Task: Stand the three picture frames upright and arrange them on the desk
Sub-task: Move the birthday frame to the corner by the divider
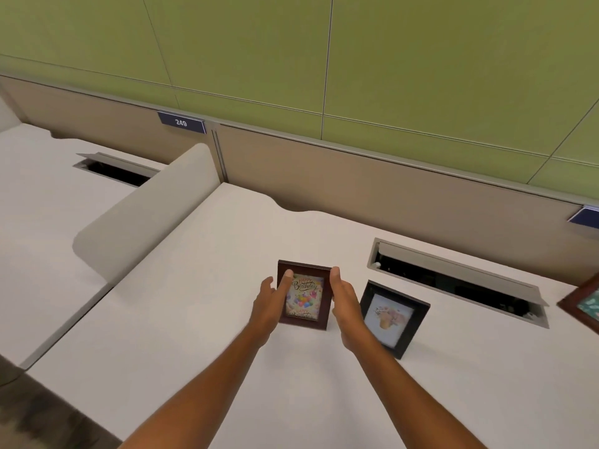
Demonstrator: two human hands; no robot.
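both your arms reach straight out over the white counter [194,319]. your left hand [269,306] holds the left edge of the brown frame [304,294], with the thumb lying across the front near the top corner. your right hand [345,303] presses its thumb on the right edge of the same frame, and the rest of that hand is open with the fingers behind it. the brown frame stands up on the counter between your hands, in the middle of the counter. its picture has balloons and the words "happy birthday" at the top and again at the bottom. just to the right stands a black frame [393,317] with a picture of flowers. a third frame [583,306], reddish brown, peeks in at the far right edge. a blue tag [181,122] on the back panel reads "249".
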